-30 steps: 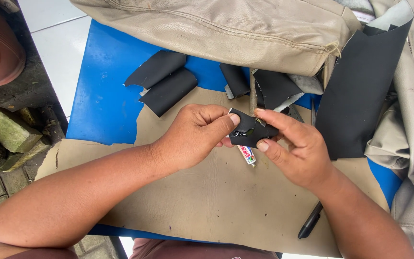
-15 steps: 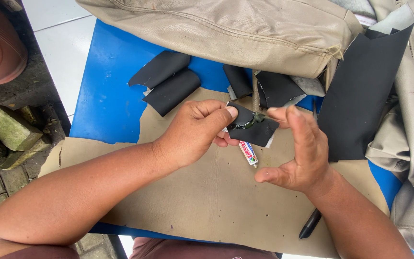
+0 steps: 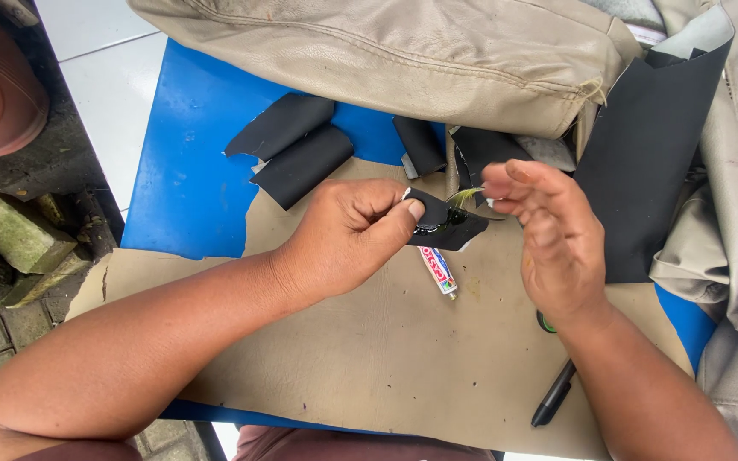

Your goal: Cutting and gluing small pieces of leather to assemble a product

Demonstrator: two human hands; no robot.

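Left hand (image 3: 348, 235) hides part of the small black patch (image 3: 444, 224) it pinches between thumb and fingers, above the tan sheet on the blue desk (image 3: 185, 162). Right hand (image 3: 548, 235) hovers just beside it, fingers loosely spread, gripping nothing. A glue tube (image 3: 439, 269) lies half-covered beneath the patch; glossy wetness shows on it.

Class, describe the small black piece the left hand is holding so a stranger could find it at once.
Start at the blue table with the tan sheet on it. Above the sheet's middle, the left hand pinches a small black piece, just above a little tube. Unlike the other black scraps, it is off the table and shiny with wet glue.
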